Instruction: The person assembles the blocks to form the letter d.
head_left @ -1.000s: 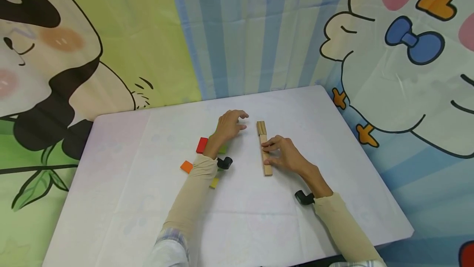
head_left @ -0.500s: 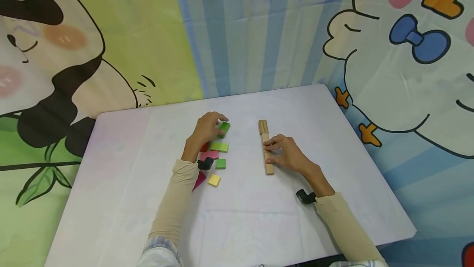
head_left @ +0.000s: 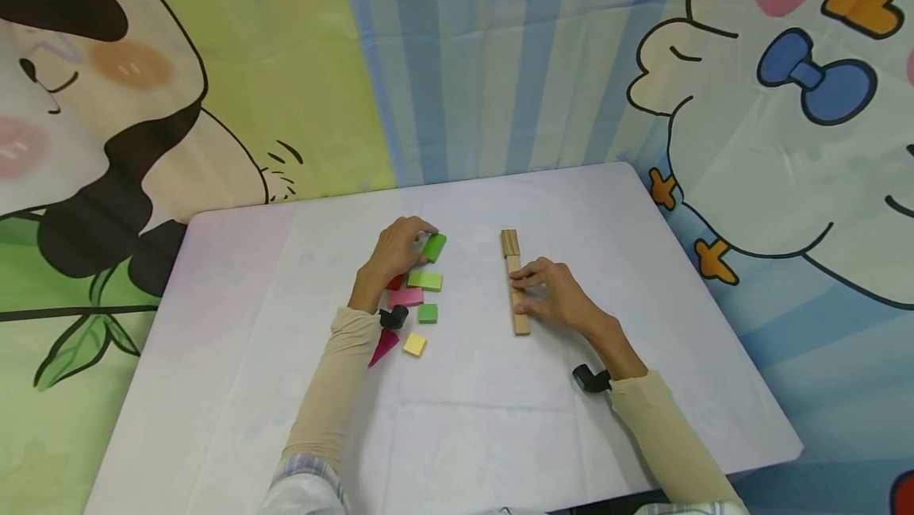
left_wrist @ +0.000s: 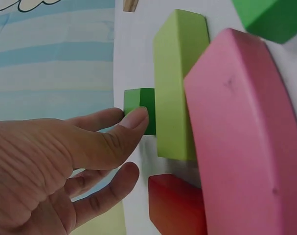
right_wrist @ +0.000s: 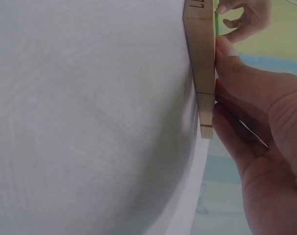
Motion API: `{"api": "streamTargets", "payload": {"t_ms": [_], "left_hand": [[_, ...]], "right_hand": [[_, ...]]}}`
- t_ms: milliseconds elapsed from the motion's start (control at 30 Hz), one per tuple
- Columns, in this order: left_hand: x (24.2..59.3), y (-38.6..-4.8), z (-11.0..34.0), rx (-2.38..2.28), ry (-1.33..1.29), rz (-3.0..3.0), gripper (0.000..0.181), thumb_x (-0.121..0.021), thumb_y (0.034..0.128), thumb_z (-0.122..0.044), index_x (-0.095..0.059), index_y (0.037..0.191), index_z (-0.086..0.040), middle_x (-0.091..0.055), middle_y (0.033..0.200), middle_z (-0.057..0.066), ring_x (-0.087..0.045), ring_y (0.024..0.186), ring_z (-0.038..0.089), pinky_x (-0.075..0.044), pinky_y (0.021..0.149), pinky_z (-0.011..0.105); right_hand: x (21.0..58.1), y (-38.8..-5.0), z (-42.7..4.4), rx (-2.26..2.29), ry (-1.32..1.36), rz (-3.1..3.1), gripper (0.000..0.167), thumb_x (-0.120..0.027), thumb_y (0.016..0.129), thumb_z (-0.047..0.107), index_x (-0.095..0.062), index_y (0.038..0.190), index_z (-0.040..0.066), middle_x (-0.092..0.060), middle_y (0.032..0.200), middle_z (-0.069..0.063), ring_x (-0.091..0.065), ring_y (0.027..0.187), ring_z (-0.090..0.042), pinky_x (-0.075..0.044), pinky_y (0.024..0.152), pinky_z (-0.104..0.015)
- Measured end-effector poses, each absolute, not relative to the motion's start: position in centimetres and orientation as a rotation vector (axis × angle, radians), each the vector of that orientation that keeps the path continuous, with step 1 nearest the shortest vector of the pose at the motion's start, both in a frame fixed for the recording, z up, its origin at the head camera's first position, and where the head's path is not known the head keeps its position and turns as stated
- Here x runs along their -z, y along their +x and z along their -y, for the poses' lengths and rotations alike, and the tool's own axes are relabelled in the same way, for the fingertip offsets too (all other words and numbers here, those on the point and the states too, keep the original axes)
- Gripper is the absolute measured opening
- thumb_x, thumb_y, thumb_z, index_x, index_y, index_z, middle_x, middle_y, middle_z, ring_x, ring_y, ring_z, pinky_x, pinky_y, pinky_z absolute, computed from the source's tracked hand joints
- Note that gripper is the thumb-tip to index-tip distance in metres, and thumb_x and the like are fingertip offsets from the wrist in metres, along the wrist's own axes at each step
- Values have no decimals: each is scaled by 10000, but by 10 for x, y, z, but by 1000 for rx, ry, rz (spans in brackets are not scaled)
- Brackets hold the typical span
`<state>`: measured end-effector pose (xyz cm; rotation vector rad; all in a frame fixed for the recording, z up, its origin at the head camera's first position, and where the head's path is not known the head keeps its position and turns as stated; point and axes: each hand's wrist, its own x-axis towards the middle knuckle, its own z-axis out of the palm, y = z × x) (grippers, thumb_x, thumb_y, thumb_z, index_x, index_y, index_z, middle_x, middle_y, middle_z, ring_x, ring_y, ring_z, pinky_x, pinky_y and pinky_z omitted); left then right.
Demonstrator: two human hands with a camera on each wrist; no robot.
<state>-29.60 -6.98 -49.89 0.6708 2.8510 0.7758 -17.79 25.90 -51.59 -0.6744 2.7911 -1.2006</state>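
My left hand [head_left: 397,249] pinches a green block [head_left: 435,247] at the far end of the coloured blocks. In the left wrist view the thumb lies on this green block [left_wrist: 132,100], with a finger behind it. My right hand [head_left: 560,297] rests its thumb and fingertips on a straight row of plain wooden blocks [head_left: 522,324]. A darker, grained wooden piece [head_left: 510,242] tops the row's far end. In the right wrist view the right hand's fingers [right_wrist: 231,134] touch the upper face of the wooden row [right_wrist: 202,58], spread along it.
Near the left wrist lie a lime block [head_left: 425,282], a pink block [head_left: 405,297], a partly hidden red block [head_left: 395,282], a small green block [head_left: 428,313], a yellow block [head_left: 414,344] and a magenta triangle [head_left: 384,346]. The white table [head_left: 485,451] meets printed cloth walls behind.
My left hand has moved left from near the wooden row to the green block and now pinches it, uncovering several coloured blocks. My right hand stays at the wooden row.
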Motion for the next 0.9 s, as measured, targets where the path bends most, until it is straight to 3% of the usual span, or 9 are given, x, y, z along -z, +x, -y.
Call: {"api": "streamTargets", "payload": {"t_ms": [367, 600, 900], "left_hand": [[500, -302, 61, -748, 660, -2878, 552, -942, 856, -122, -741, 1369, -89, -787, 1196, 114, -658, 1165, 323, -544, 995, 519], [498, -303, 58, -771, 640, -2846, 516, -882, 908, -77, -723, 1399, -76, -796, 1212, 121, -670, 1212, 338, -523, 1060, 541], [499, -309, 51, -787, 628, -2856, 453, -868, 925, -85, -743, 1361, -70, -794, 1208, 117, -659, 1188, 334, -515, 1049, 526]], "right_hand": [[515, -178, -259, 1207, -671, -2780, 453, -953, 818, 95, -801, 1225, -31, -761, 1338, -158, -664, 1286, -398, -521, 1137, -581], [515, -179, -259, 1208, -655, -2768, 451, -948, 828, 93, -795, 1231, -39, -758, 1349, -158, -659, 1299, -397, -521, 1143, -577], [516, -179, -259, 1200, -656, -2773, 457, -952, 823, 97, -796, 1232, -35, -759, 1343, -151, -664, 1296, -394, -533, 1136, -562]]}}
